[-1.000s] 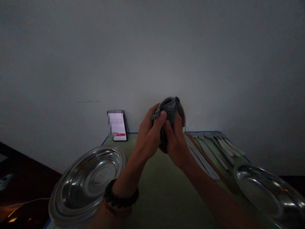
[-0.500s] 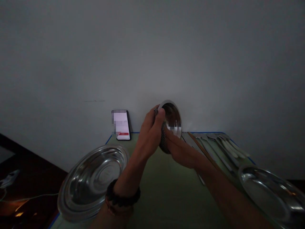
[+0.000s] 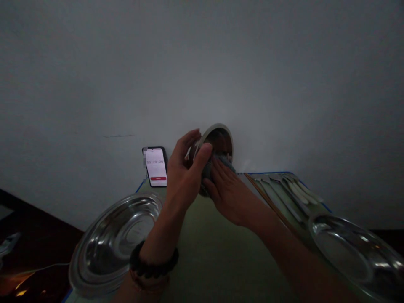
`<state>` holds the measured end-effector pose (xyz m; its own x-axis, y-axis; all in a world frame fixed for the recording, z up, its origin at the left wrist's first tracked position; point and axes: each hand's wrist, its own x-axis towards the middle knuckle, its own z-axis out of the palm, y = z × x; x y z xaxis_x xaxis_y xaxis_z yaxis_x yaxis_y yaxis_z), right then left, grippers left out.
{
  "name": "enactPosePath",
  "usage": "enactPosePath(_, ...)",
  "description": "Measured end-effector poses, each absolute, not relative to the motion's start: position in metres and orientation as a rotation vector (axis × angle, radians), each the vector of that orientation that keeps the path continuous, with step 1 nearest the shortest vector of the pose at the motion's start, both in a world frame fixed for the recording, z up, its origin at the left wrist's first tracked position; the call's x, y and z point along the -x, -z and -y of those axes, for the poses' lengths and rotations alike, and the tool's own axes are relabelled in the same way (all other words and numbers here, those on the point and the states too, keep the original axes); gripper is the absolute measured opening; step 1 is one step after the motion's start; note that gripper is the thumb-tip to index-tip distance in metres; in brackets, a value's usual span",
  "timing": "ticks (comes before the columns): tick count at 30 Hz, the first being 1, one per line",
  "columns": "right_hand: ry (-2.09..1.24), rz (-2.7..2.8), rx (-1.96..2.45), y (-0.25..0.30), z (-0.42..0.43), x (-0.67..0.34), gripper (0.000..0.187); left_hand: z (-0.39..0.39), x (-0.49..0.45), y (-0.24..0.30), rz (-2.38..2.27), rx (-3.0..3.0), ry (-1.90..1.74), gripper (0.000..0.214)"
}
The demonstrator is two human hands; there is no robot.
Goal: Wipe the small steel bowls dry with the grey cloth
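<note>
A small shiny metal bowl (image 3: 223, 141) stands tilted on its side above the table, its hollow facing right and toward me. My left hand (image 3: 186, 172) grips it from the left, the thumb over the rim and the fingers behind. My right hand (image 3: 225, 187) lies with its fingers inside the bowl, pressing a grey-blue cloth (image 3: 227, 164) against the inner wall. Most of the cloth is hidden under the fingers and between the two hands.
Stacked large metal basins (image 3: 115, 242) stand at the left, and a metal basin (image 3: 350, 248) at the right. A phone showing a timer (image 3: 156, 168) leans on the wall. Chopsticks (image 3: 261, 191) and several metal utensils (image 3: 284, 193) lie on the green table (image 3: 217, 256).
The bowl and both hands have shifted slightly left in view. The bowl's hollow faces me more, and the right fingers now lie farther inside it, with more of the cloth showing.
</note>
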<state>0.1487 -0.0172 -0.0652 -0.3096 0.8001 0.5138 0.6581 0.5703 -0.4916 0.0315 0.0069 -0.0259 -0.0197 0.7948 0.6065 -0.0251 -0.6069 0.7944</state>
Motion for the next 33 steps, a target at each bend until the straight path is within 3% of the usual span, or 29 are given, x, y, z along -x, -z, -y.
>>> enactPosePath(6,-0.218,1.964,1.165,0.059,0.015,-0.151,0.066,0.006,-0.044,0.028,-0.790,-1.679,-1.705,0.035)
enactPosePath(18,-0.712,2.209,0.700,0.038,0.030,-0.156,0.049,-0.009,-0.023,0.022,-0.810,-1.531,-1.609,0.026)
enactPosePath(23,-0.449,2.332,0.813,0.047,0.028,-0.157,0.091,-0.009,-0.017,0.013,-1.032,-1.579,-1.693,0.024)
enactPosePath(28,-0.375,2.358,1.012,0.056,0.022,-0.161,0.077,-0.018,-0.014,0.021,-1.011,-1.562,-1.772,0.027)
enactPosePath(32,-0.512,2.362,1.002,0.052,0.022,-0.164,0.107,-0.020,-0.012,0.023,-1.054,-1.566,-1.786,0.029)
enactPosePath(33,-0.546,2.352,0.982,0.050,0.022,-0.163,0.106,-0.018,-0.012,0.021,-1.093,-1.566,-1.776,0.029)
